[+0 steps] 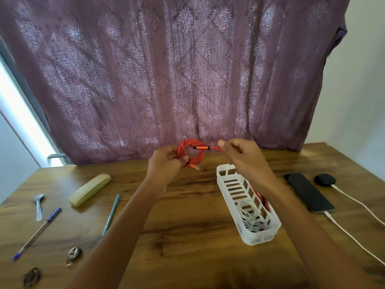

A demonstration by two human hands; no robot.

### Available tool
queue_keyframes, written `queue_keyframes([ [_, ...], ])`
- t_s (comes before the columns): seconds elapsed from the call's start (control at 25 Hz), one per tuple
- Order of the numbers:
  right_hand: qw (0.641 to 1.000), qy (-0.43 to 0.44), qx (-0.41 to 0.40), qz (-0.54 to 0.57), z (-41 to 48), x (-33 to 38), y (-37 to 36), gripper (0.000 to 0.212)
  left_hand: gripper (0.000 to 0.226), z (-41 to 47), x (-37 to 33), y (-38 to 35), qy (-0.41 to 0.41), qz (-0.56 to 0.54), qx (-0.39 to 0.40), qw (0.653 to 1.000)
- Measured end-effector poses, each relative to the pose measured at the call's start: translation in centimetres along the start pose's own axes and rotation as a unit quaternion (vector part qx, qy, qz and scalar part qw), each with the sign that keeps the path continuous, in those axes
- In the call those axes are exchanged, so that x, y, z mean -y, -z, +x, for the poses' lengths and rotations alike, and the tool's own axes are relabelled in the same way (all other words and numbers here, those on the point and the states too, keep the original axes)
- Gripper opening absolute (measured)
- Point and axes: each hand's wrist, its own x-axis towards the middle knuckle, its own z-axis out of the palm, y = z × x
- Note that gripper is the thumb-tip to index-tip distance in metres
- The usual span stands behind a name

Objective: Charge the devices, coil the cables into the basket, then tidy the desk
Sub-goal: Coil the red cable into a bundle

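1. My left hand grips the coiled orange cable, held above the desk.
2. My right hand pinches that cable's free end.
3. The white basket sits under my right wrist, a coiled white cable inside.

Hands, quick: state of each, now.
Left hand: closed, holding the coiled orange cable.
Right hand: closed, pinching that cable's free end.

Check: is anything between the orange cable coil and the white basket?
Nothing on the desk lies between them. The left hand holds the orange cable coil left of the far end of the white basket, over bare wood. The right hand, pinching the cable's end, hangs above that far end; a white cable lies in the near part.
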Motion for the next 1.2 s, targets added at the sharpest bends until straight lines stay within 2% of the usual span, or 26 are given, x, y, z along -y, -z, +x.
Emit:
queue_keyframes([
  [0.08,0.995,0.045,-0.058,-0.063,0.1,-0.7,-0.5,0.021,0.016,-0.3,-0.3,-0.3,0.062,-0.131,0.05,0.988],
  [0.16,0.993,0.069,-0.081,-0.055,-0.3,-1.0,-1.3,0.013,0.027,-0.8,-0.7,-0.6,0.08,-0.179,0.077,0.978],
  [0.32,0.996,0.077,-0.045,-0.028,-1.5,-1.3,-2.9,0.035,0.043,-1.1,-1.1,-0.8,0.069,-0.198,0.064,0.976],
  [0.44,0.992,0.081,-0.08,-0.048,-1.8,-1.6,-3.6,0.03,0.045,-1.3,-1.1,-0.7,0.063,-0.195,0.067,0.977],
  [0.52,0.993,0.084,-0.074,-0.044,-1.6,-1.5,-3.7,0.024,0.045,-1.6,-1.0,-0.7,0.051,-0.188,0.081,0.978],
  [0.56,0.994,0.08,-0.067,-0.04,-1.4,-1.3,-3.5,0.021,0.044,-1.8,-0.8,-0.6,0.037,-0.169,0.088,0.981],
  [0.64,0.996,0.06,-0.056,-0.028,-0.7,-1.1,-2.8,0.011,0.043,-1.3,0.0,-0.4,-0.013,-0.062,0.071,0.995],
  [0.72,0.999,0.027,-0.04,-0.023,0.0,-1.2,-2.0,0.008,0.043,-1.3,0.4,-0.1,-0.048,0.022,0.073,0.996],
  [0.8,1.0,-0.009,-0.008,0.018,0.4,-1.3,-1.7,0.011,0.047,-1.3,0.8,-0.2,-0.053,0.019,0.103,0.993],
  [0.88,0.998,-0.026,0.01,0.056,0.5,-1.3,-1.9,0.011,0.055,-1.2,0.8,-0.6,-0.097,0.059,0.099,0.988],
  [0.96,0.999,-0.009,0.013,0.039,0.6,-1.2,-1.9,0.01,0.053,-0.9,0.5,-1.0,-0.198,0.193,0.056,0.959],
  [1.04,1.0,0.021,0.016,0.002,0.8,-0.7,-1.8,0.01,0.055,-0.6,-0.2,-1.3,-0.295,0.31,0.04,0.903],
  [1.12,0.999,0.04,0.015,-0.024,1.2,-0.2,-1.5,0.009,0.053,-0.4,-0.6,-1.5,-0.322,0.331,0.086,0.883],
  [1.2,0.999,0.041,0.03,-0.005,1.5,0.2,-0.9,0.008,0.032,-0.8,-1.1,-1.8,-0.313,0.309,0.118,0.89],
])
